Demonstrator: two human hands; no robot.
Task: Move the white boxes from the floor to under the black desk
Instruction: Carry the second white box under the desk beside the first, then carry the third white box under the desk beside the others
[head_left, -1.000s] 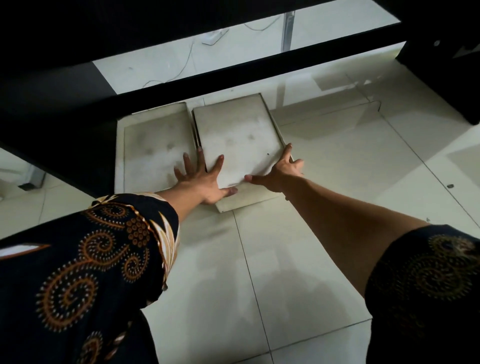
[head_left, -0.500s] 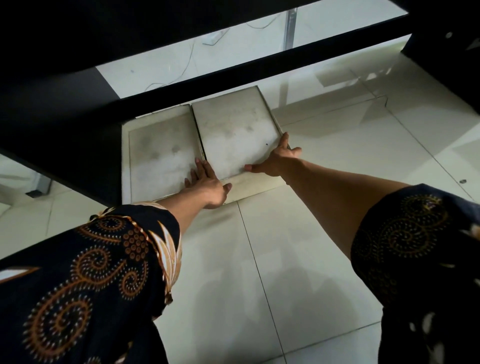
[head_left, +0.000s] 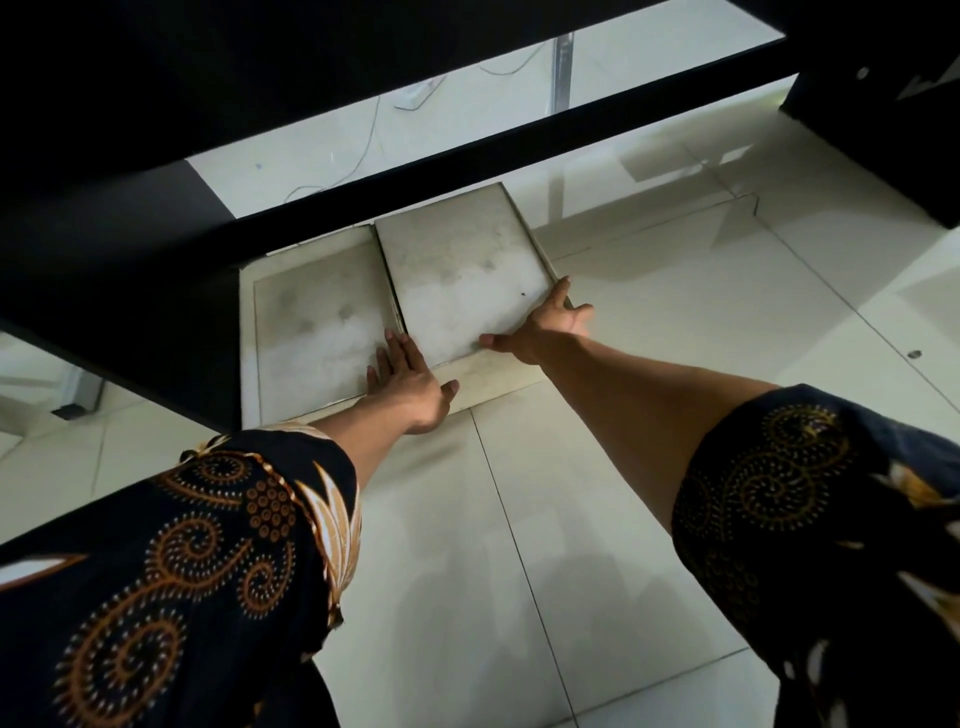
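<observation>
Two flat white boxes lie side by side on the tiled floor, their far ends hidden under the black desk (head_left: 171, 78). The left box (head_left: 311, 322) is partly shadowed by the desk. The right box (head_left: 462, 275) reaches the desk's crossbar. My left hand (head_left: 410, 379) lies flat with fingers spread at the near edge, over the seam between the boxes. My right hand (head_left: 545, 327) presses, fingers apart, against the right box's near right corner. Neither hand grips anything.
A black crossbar (head_left: 519, 150) of the desk runs diagonally above the boxes. A dark desk panel (head_left: 883, 104) stands at the upper right. A cable (head_left: 363, 150) and a white power strip (head_left: 421, 96) lie on the floor beyond the desk. Pale tiles (head_left: 519, 519) stretch toward me.
The right box has slid farther under the desk, level with the left box. My left hand moved left to the seam between the boxes; my right hand followed the box's corner.
</observation>
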